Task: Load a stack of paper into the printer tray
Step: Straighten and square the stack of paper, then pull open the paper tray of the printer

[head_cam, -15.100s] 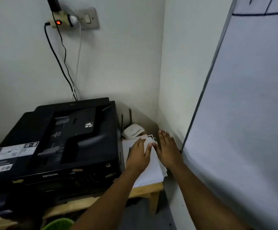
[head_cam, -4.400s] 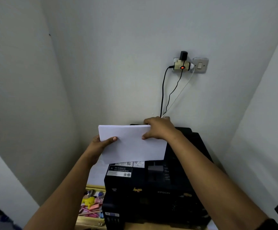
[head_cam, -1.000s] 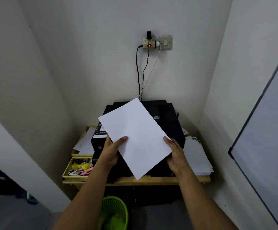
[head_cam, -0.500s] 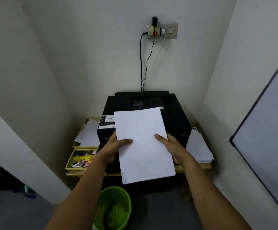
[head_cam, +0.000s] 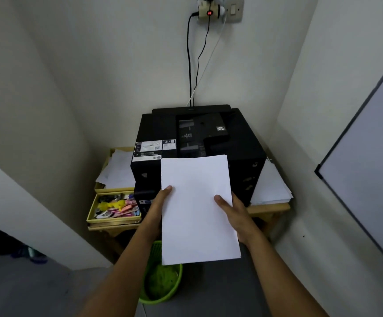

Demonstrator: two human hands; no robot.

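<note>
A white paper stack [head_cam: 197, 209] is held upright in portrait in front of the black printer [head_cam: 199, 145], which sits on a wooden table in the corner. My left hand [head_cam: 159, 205] grips the stack's left edge, thumb on top. My right hand [head_cam: 234, 213] grips the right edge, thumb on the sheet. The stack hides the printer's lower front, so no tray is visible.
More white paper [head_cam: 270, 186] lies on the table right of the printer. Left of it are loose sheets [head_cam: 117, 170] and a yellow drawer [head_cam: 112, 207] of small items. A green basket [head_cam: 160, 282] stands on the floor below. Cables [head_cam: 192, 65] hang from a wall socket. A whiteboard [head_cam: 369, 156] leans at right.
The stack has turned from slanted to straight portrait and come down toward me. The view has dipped, so the printer top shows more.
</note>
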